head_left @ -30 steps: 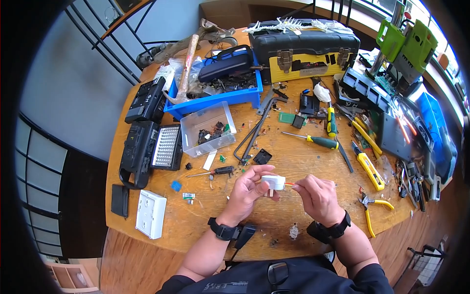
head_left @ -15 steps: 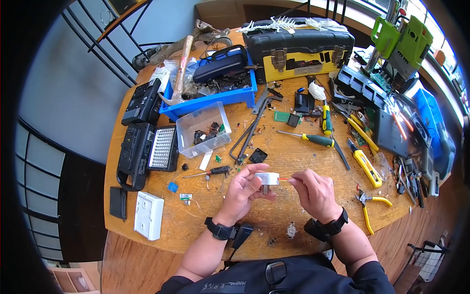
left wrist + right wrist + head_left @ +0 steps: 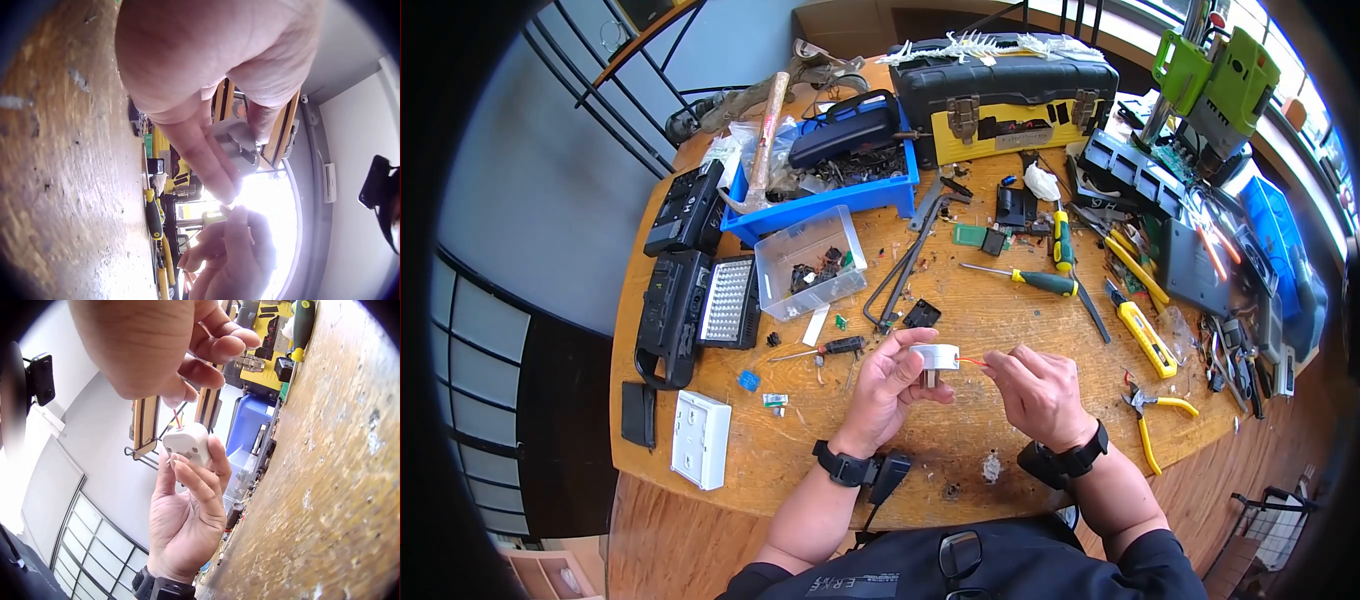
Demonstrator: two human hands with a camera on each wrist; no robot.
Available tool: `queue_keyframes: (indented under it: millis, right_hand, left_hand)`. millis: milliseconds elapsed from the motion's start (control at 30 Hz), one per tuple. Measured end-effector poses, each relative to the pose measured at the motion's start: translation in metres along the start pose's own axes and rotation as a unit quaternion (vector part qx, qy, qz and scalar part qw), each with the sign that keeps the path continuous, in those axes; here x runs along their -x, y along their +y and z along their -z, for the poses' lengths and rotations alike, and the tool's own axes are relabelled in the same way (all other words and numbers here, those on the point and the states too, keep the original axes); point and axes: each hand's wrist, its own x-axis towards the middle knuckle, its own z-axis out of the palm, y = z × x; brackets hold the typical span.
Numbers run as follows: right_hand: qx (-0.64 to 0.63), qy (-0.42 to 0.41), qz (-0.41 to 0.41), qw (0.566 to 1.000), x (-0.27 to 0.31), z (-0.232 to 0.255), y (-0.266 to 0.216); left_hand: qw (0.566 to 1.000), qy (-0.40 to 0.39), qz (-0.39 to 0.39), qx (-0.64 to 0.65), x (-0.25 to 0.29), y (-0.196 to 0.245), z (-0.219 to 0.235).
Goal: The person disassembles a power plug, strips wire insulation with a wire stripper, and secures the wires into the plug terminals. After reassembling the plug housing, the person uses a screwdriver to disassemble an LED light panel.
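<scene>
While the person's two hands meet over the near side of the table [image 3: 800, 450], I can see the left hand [image 3: 885, 395] holding a white plug [image 3: 938, 356], its fingers and thumb clamped round the casing and metal prongs pointing down. Thin red-orange wires [image 3: 972, 361] run out of the plug's end to the right hand [image 3: 1040, 395], whose thumb and fingertips are closed together on them. The plug is up off the tabletop, between the two palms but nearer the left one.

Just beyond the hands lies a black square plastic part [image 3: 921, 313], with a small black-handled screwdriver [image 3: 840, 346] to its left. Off to the right are a green-and-yellow screwdriver [image 3: 1045, 282], a yellow utility knife [image 3: 1147, 340] and yellow-handled pliers [image 3: 1143, 402], the pliers' handles spread apart. Farther back, a hammer [image 3: 770, 130] lies over a blue bin [image 3: 830, 212], beside a black-and-yellow toolbox [image 3: 1000, 85].
</scene>
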Motion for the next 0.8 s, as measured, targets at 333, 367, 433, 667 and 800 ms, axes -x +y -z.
queue_keyframes:
  millis: [333, 367, 433, 667, 800]
  right_hand:
    - [-0.093, -0.009, -0.068, 0.993, 0.005, -0.005, 0.001]
    - [-0.149, -0.011, -0.101, 0.984, 0.006, -0.008, 0.003]
    - [-0.199, -0.011, -0.142, 0.97, 0.007, -0.008, 0.003]
    - [-0.276, -0.065, -0.249, 0.926, 0.004, 0.0, 0.002]
    - [-0.375, -0.126, -0.342, 0.852, 0.004, 0.003, 0.006]
  left_hand:
    - [1.0, 0.005, -0.018, -0.025, -0.001, -0.004, -0.001]
    - [0.999, 0.003, -0.036, -0.041, -0.001, -0.004, -0.001]
    - [0.997, -0.005, -0.047, -0.054, -0.001, -0.004, -0.001]
    - [0.993, -0.023, -0.09, -0.078, -0.003, -0.006, -0.003]
    - [0.989, -0.036, -0.108, -0.095, -0.003, -0.008, 0.0]
